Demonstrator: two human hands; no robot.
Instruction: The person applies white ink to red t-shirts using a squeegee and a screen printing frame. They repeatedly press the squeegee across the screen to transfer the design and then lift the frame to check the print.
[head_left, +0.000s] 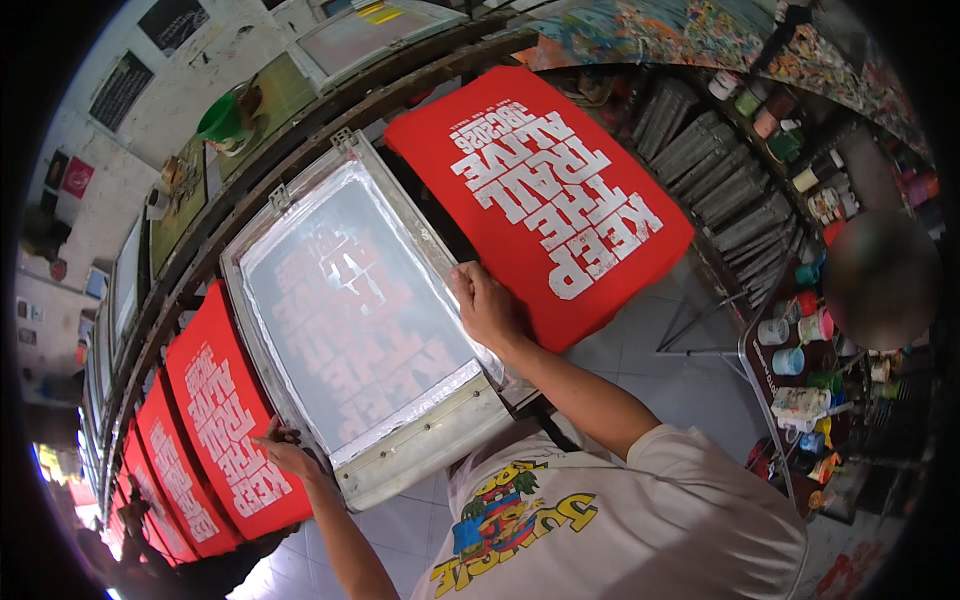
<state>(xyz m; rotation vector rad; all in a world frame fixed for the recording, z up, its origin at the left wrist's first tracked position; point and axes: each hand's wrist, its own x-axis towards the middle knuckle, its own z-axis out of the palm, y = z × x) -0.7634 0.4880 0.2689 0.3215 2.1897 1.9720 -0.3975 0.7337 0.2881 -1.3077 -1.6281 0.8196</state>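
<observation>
A metal-framed printing screen with a pale, see-through mesh lies at the middle, hinged along its far end. Through the mesh, red cloth and white lettering show faintly. My right hand is closed on the frame's right side, fingers curled over the edge. Beside the frame's left edge is my left hand, its fingers somewhat apart over a printed red shirt; I see nothing held in it. To the right of the screen lies another red shirt with block white print.
More printed red shirts run along the bench to the left. A green bucket stands beyond the rail. At the right are a rack of stacked grey frames and a small table holding several paint pots.
</observation>
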